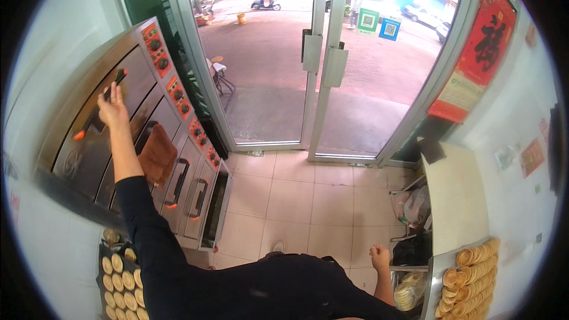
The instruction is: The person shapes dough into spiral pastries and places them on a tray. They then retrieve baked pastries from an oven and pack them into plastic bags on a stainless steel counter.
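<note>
My left hand (114, 109) is at the top black handle (92, 121) of a stainless-steel deck oven (146, 93), its fingers laid over the bar. That oven door (73, 155) is closed. A brown cloth (158, 155) hangs over the handle of the deck below, and two lower handles (178, 182) stay bare. Orange panels with black knobs (179, 94) run down the oven's right edge. My right hand (380, 257) hangs low at my right side, beside the counter shelves, with curled fingers and nothing visible in it.
Round flatbreads (117, 281) lie on a dark tray at lower left. More flatbreads (473, 280) are stacked in rows on the right counter (458, 204). Plastic bags (415, 206) fill shelves beneath. Ahead, glass doors (318, 111) face a street with a scooter (266, 3). Tiled floor (289, 195) lies between.
</note>
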A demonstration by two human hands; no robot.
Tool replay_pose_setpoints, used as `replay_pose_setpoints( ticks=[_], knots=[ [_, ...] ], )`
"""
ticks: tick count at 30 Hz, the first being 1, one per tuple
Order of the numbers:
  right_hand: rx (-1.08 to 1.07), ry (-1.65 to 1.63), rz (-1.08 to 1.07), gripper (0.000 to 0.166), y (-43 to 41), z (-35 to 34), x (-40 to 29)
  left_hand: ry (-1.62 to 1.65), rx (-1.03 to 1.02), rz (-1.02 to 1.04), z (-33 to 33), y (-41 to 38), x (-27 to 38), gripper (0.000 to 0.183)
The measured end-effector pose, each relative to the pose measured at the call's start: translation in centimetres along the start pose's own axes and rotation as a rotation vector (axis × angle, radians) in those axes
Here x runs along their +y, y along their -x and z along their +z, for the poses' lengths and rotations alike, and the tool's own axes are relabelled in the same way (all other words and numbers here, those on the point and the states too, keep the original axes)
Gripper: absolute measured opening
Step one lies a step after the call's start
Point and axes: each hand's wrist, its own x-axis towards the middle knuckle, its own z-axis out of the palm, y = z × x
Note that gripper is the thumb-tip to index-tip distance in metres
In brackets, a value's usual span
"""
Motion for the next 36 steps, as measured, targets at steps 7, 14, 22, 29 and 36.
replay_pose_setpoints(
  ticks=[7, 14, 22, 29, 36],
  knots=[
    [-0.029, -0.101, 0.022, 0.018, -3.9, 5.1, -0.6, -0.600, -0.003, 0.221, -0.3, 12.6, -5.1, 0.029],
    [-0.278, 0.235, -0.134, 0.033, -4.2, 5.6, -15.5, -0.460, 0.098, -0.072, -8.0, 17.3, -5.7, 0.049],
    [-0.121, -0.077, -0.077, 0.022, -8.7, 8.8, -7.9, -1.075, -0.194, -0.031, -3.3, 14.5, -7.5, 0.060],
    [-0.056, 0.134, 0.148, 0.032, -4.6, 6.9, -10.7, -1.345, -0.569, 0.258, -2.9, 6.5, -20.1, 0.044],
    [0.608, 0.007, 0.509, 0.038, 11.0, 0.9, 4.1, -1.271, -0.807, -0.005, -8.1, 32.2, -34.1, 0.032]
  ],
)
